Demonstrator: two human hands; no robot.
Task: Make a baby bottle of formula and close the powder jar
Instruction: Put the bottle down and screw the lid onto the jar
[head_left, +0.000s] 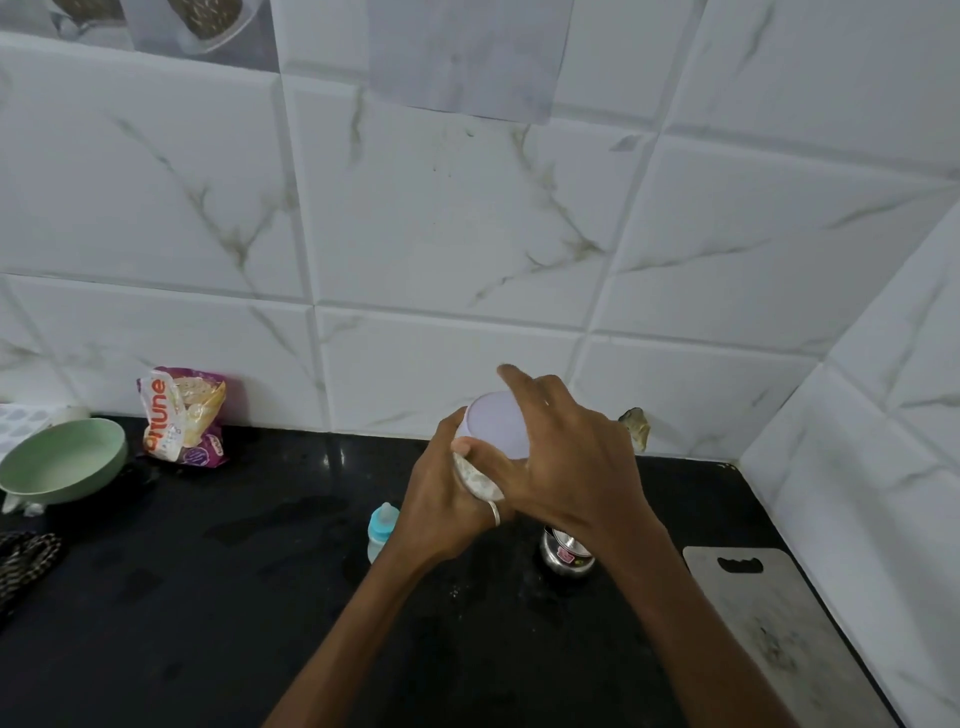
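Broadly, a white marble-veined tiled wall (441, 234) filled the upper half and turned a corner at the right, hemming in the glossy black worktop (208, 597) on two sides. The worktop's widest open stretch lay in front and to the left of centre, dark and slightly smeared. At the right edge a flat grey metal board (779, 623) with a slot handle lay close along the side wall. At the far left stood a round, matte green bowl (62, 462), a white moulded tray (21, 421) just behind it, and a dark patterned cloth (26, 561) at the frame's edge. A crinkled purple-and-orange packet (182, 415) leaned against the back wall.

Both hands met in the middle, above the worktop and close to the back wall. The left hand (441, 499), with a thin ring (494, 514) on one finger, wrapped round the clear, powder-dusted jar (475, 480), which was held tilted and clear of the worktop. The right hand (571, 462) clasped the smooth, round lilac lid (496, 423) sitting on the jar's mouth, thumb across its near edge and forefinger stuck out straight.

Below the hands, a small bottle (383, 527) with a blue collar and pale teat stood upright on the worktop. A shiny steel pot (566, 556) sat under the right wrist, apart from the bottle.
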